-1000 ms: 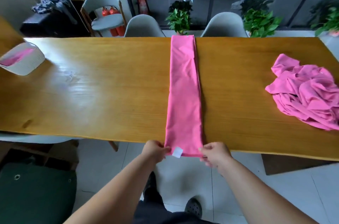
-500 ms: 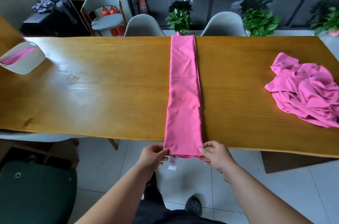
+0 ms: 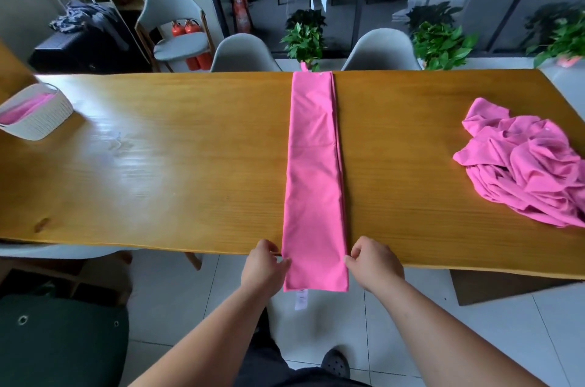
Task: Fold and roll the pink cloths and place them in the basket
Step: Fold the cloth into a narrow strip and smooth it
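Palms down, arms stretched forward: left grip [image 3: 264, 269] and right grip [image 3: 375, 263] each pinch a side edge of the folded pink cloth strip [image 3: 313, 180], its near end hanging off the surface [image 3: 158, 180]. White basket [image 3: 41, 120] far left, crumpled pink pile [image 3: 528, 168] far right.

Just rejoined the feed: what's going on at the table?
A person pinches the near end of a long folded pink cloth, left hand and right hand on either edge. That end hangs over the near edge of the table, not yet rolled. A crumpled pink pile lies at right; the white basket at left holds pink cloth.
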`<state>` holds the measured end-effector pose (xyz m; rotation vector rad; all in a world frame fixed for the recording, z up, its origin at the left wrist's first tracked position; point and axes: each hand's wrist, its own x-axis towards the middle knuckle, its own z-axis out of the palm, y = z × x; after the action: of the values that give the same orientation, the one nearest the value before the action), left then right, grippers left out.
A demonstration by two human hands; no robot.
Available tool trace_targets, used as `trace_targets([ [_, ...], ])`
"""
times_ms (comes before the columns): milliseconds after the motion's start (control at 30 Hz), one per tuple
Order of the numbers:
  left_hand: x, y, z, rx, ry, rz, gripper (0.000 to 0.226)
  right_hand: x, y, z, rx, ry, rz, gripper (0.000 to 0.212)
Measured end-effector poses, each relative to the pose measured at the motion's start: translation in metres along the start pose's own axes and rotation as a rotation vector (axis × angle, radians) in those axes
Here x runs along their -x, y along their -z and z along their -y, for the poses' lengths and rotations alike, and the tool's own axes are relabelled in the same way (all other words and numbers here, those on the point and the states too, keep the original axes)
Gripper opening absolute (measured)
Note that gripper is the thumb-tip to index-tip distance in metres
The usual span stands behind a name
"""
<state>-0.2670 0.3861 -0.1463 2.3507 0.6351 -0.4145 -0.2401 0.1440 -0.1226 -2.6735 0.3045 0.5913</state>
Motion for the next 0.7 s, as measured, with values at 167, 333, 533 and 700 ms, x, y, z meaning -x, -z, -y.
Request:
trace_targets([
  [167,-0.026,0.015,-0.027,-0.015,-0.125,-0.014,0.045,-0.026,0.014,0.020,-0.066,0.012,-0.051,0.012],
  [333,-0.064,0.029,-0.050,-0.013,-0.219,0.005,0.051,-0.055,0.027,0.052,-0.126,0.031,-0.086,0.016],
  [533,-0.142,0.066,-0.091,-0.073,-0.357,0.067,0.056,-0.116,0.045,0.116,-0.104,0.003,-0.142,0.027],
  [700,-0.212,0.099,-0.120,-0.122,-0.445,0.116,0.056,-0.161,0.059,0.168,-0.102,-0.077,-0.179,0.026],
])
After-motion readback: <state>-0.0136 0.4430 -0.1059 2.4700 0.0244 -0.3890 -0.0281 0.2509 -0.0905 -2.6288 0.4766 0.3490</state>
